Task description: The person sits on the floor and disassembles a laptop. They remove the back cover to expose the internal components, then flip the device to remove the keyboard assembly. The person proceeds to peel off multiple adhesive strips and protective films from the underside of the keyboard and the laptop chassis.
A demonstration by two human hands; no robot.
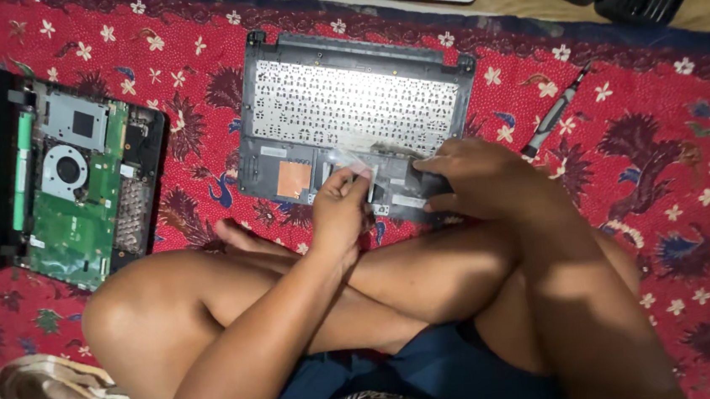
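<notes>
On the red floral cloth (640, 169): grey laptop palmrest (348, 115) lies keyboard-underside up | left hand (339, 209) fingers pinched on a clear strip (352, 162) at its near edge | right hand (476, 181) pressed flat beside it, gripping nothing.

Red floral cloth (639, 160), grey keyboard case (280, 104)

Left of the case: green circuit board (78, 221); on it, 1 copper-orange patch (293, 179).

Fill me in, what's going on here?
A person sits cross-legged on a red floral cloth with a laptop taken apart. The grey keyboard cover lies underside up. The left hand pinches a thin pale strip at its lower edge; the right hand presses on the cover. The opened base with its green board sits to the left, a screwdriver to the right.
</notes>
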